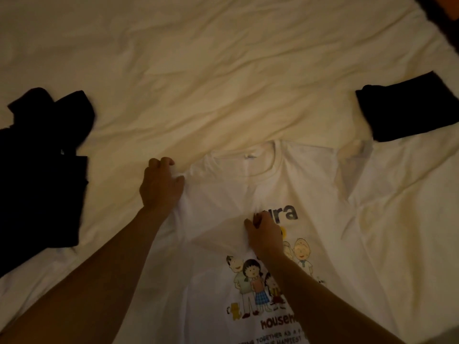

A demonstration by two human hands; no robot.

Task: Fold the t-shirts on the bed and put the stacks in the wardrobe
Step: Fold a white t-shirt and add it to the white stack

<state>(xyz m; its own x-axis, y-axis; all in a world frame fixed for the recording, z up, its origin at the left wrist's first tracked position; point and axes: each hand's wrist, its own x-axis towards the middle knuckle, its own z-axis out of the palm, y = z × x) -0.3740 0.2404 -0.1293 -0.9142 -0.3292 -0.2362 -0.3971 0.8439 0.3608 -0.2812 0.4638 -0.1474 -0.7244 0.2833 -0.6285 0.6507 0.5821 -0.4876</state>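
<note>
The t-shirt (310,184) is white, with black letters across the chest, a colour cartoon of a family below them, a small yellow cat at the lower left of the print, and orange-brown lettering underneath. The bed (223,70) has a plain cream sheet, creased and yellowish in the dim light. A loose black garment (42,155) lies at left and a folded black one (407,108) at right.
</note>
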